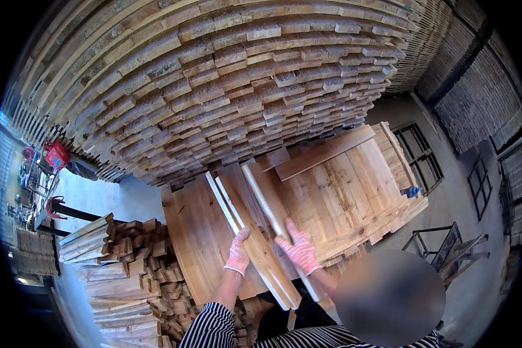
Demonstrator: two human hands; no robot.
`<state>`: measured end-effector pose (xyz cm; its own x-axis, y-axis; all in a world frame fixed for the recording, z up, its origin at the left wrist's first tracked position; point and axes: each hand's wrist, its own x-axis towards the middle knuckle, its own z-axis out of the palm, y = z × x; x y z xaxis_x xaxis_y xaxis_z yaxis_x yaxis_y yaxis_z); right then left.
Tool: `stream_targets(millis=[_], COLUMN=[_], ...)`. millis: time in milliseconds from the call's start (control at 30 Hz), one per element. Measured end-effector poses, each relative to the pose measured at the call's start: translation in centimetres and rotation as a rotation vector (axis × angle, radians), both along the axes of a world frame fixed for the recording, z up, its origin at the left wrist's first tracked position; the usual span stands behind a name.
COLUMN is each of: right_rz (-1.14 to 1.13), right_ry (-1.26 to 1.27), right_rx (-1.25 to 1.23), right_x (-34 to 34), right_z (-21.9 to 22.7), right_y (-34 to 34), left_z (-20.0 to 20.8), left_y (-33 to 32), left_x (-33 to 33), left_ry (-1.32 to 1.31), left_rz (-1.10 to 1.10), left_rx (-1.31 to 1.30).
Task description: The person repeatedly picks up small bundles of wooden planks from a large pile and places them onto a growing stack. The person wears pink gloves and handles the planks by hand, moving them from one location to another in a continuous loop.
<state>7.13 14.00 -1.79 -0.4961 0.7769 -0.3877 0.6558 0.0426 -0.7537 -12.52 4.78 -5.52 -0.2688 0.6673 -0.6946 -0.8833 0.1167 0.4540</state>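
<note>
Striped sleeve (210, 326) nearest us, at the near side of the board stack (342, 191). Left plank (262, 246) slants over the stack's left half; narrow right plank (265, 200) just right of it, nearer the stack's middle. Our gloved left hand (238, 252) is curled about the left plank's long edge; our right hand (300, 248) lies spread on the right plank, grip uncertain. We judge both planks stiff, fairly light, possibly splintery; best held by long edges, near mid-length.
</note>
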Motion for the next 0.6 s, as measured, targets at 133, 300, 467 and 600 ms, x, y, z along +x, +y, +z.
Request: stream_targets(millis=[133, 300, 467, 600], right_rz=[0.006, 0.191, 0.271, 0.06], right_ry=[-0.199, -0.303, 0.16, 0.168], right_rx=[0.28, 0.422, 0.193, 0.085], right_x=[0.0, -2.9, -1.5, 1.5], right_z=[-3.1, -3.1, 0.9, 2.1], right_y=[6.3, 6.0, 1.7, 3.4], left_z=[-1.7, -0.9, 1.0, 0.5], left_y=[0.5, 0.7, 2.9, 4.7], left_x=[-0.8, -0.1, 3.1, 4.6], left_ry=[0.071, 0.079, -0.031, 0.007], left_rz=[0.05, 0.065, 0.078, 0.001], left_rx=[0.039, -0.01, 0.014, 0.084])
